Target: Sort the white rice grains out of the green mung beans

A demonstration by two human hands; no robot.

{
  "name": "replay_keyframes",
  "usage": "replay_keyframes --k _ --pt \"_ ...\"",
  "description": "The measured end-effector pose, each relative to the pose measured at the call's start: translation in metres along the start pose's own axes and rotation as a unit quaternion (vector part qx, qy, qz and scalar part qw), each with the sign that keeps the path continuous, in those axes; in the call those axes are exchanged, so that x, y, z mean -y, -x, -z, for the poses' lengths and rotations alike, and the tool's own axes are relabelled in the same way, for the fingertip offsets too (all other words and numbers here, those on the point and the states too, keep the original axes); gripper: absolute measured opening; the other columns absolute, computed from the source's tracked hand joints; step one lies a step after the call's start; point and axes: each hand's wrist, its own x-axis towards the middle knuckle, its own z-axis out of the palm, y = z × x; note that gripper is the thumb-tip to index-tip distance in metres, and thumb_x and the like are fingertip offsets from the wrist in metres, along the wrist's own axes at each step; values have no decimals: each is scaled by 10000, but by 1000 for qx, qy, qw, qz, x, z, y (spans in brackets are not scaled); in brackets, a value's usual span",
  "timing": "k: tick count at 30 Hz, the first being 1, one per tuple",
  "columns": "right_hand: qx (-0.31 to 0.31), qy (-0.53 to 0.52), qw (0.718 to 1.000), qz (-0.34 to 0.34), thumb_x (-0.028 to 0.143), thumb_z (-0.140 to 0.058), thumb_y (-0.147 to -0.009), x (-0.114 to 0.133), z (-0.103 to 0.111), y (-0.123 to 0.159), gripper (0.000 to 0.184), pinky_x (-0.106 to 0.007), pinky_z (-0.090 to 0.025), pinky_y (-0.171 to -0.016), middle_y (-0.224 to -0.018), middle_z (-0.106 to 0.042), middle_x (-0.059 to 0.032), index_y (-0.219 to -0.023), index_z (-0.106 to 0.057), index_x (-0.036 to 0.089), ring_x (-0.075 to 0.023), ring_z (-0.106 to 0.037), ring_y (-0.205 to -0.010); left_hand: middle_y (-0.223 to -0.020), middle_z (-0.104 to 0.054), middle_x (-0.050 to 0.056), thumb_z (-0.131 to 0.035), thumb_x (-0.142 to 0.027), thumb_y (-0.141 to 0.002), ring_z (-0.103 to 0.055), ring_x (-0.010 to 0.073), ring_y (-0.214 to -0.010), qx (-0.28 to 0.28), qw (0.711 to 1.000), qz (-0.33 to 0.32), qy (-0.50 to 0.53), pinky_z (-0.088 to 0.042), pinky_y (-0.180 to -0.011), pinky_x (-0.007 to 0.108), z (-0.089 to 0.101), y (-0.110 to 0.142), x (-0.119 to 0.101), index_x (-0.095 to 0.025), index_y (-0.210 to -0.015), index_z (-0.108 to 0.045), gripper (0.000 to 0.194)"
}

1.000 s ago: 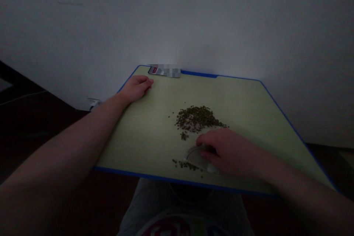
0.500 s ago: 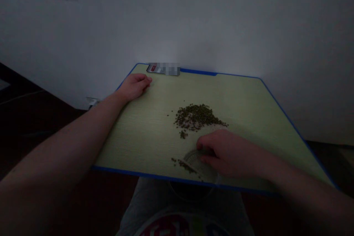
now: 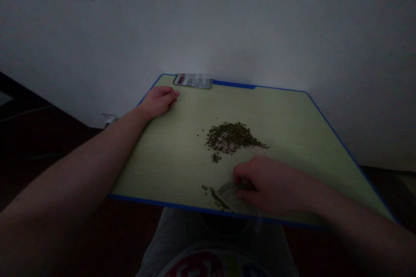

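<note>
My right hand [image 3: 263, 184] pinches a clear plastic protractor [image 3: 229, 190] with curved markings, near the front edge of the table. The protractor's left edge lies against a short line of small green beans [image 3: 219, 199], and its lower end reaches over the table edge. Beyond that hand is a larger pile of green beans [image 3: 232, 134], with pale grains [image 3: 260, 150] mixed in and lying at its right. My left hand [image 3: 160, 101] rests on the far left of the table, fingers curled in, with nothing visible in it.
The pale yellow folding table [image 3: 175, 151] has a blue rim and stands against a white wall [image 3: 208, 21]. A phone [image 3: 185, 81], partly blurred out, lies at the back left edge. Below the front edge, a dark round container [image 3: 224, 227] sits between my legs.
My right hand has drawn the protractor slightly toward the front edge, and the near line of beans has shifted with it, its front end now at the rim. My left hand stays put.
</note>
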Motion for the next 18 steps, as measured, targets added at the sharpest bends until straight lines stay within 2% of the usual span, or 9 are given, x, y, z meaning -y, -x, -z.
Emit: replay_keyframes --k 10,15,18 --pt "14 1 1000 -3 225 -585 -726 -2 4 3 51 -232 -231 -454 -626 -594 6 -725 -622 191 -98 -469 -506 -476 -439 -24 -506 -430 -768 -362 82 -434 2 1000 -12 7 -291 -444 225 0 -3 4 -165 -602 -515 313" --pt "-36 -15 999 21 200 -578 -730 -9 9 -1 24 -225 -275 -487 -652 -597 13 -731 -601 196 -104 -484 -560 -476 -437 -23 -504 -440 -768 -360 78 -433 2 1000 -14 7 -282 -438 221 -1 -4 6 -162 -602 -516 324" --pt "-81 -41 996 28 172 -547 -760 -8 6 -9 86 -228 -319 -522 -690 -623 5 -806 -617 194 -112 -513 -590 -477 -436 -24 -503 -448 -769 -360 76 -430 6 1000 -11 12 -285 -436 219 0 -3 5 -161 -612 -516 328"
